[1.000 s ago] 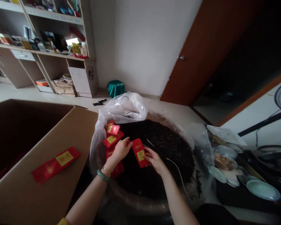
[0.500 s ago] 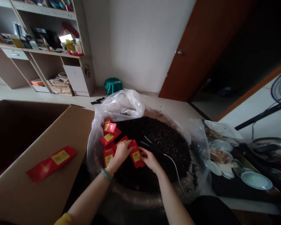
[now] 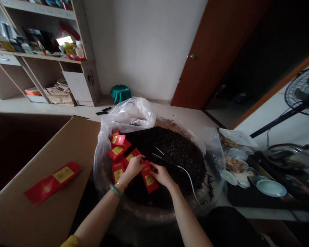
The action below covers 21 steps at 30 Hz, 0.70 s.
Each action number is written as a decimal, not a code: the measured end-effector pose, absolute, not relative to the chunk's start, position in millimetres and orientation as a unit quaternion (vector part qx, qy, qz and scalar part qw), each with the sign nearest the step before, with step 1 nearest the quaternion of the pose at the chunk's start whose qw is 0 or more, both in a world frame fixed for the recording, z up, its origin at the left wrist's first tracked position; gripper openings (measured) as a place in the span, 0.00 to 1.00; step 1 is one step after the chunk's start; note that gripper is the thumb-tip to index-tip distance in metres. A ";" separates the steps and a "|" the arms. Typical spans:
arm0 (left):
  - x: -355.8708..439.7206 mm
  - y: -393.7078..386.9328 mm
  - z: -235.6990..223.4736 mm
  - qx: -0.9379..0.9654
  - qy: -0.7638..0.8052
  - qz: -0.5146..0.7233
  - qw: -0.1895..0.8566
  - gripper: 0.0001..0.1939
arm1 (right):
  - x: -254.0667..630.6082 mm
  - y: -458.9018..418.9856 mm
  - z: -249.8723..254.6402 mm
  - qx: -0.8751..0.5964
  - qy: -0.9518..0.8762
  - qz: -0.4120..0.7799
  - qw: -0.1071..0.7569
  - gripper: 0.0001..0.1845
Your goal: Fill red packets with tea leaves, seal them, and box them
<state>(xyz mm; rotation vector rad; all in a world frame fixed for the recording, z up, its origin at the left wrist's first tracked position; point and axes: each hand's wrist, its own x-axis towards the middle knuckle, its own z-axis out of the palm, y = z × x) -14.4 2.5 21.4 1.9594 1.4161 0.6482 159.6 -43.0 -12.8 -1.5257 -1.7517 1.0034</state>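
Over a wide round container, a red packet (image 3: 149, 180) with a yellow label is held between my two hands. My left hand (image 3: 133, 168), with a green bangle at its wrist, pinches the upper left edge. On the upper right edge, the fingers of my right hand (image 3: 161, 174) are closed. Several other red packets (image 3: 117, 151) lie at the container's left side. Beneath and around them are dark loose dried leaves (image 3: 181, 151) that look like tea. A black two-armed tool (image 3: 165, 157), like a hair straightener, rests opened on the leaves, its white cord (image 3: 190, 180) trailing right.
Clear plastic sheeting (image 3: 141, 111) lines the container. To the left stands a cardboard box (image 3: 89, 137) with another red packet (image 3: 54, 181) on its flap. On the right are plastic tubs, a pale lid (image 3: 271, 188) and a fan (image 3: 305, 84). Shelving (image 3: 78, 85) and a wooden door (image 3: 195, 68) stand behind.
The held packet sits slightly lower, with its upper edge showing more between my fingers. The view has shifted a little to the right.
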 end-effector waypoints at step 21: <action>-13.1 3.6 13.0 0.765 0.454 0.216 0.403 0.15 | 155.3 -43.5 -7.6 -0.616 -0.584 0.365 0.383 0.08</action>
